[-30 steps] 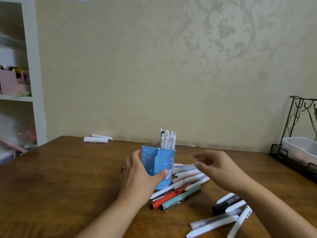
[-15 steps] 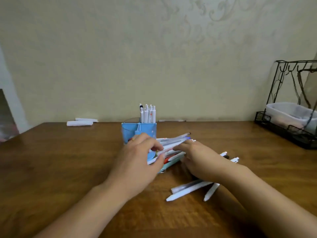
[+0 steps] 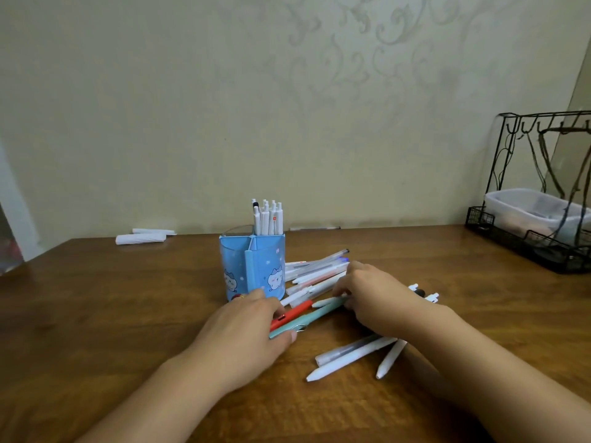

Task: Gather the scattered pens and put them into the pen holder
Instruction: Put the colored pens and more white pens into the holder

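A blue pen holder (image 3: 252,266) with cat drawings stands mid-table, with several white pens (image 3: 267,219) upright in its back compartment. To its right lies a pile of clear and white pens (image 3: 316,270). In front of the pile lie a red pen (image 3: 292,313) and a teal pen (image 3: 315,314). My left hand (image 3: 246,330) grips their near ends, fingers over them and thumb below. My right hand (image 3: 380,302) curls its fingers round the far end of the teal pen and a white pen beside it. Three white pens (image 3: 351,356) lie loose under my right forearm.
The wooden table (image 3: 128,314) reaches back to the wall. Two white paper rolls (image 3: 140,238) lie at the back left. A black wire rack (image 3: 543,244) holding a plastic box stands at the right edge. More pen ends (image 3: 425,294) show beyond my right wrist.
Both hands have come down from the clear pens beside the holder to the red and teal pens nearer me. The clear pens now lie on the pile.
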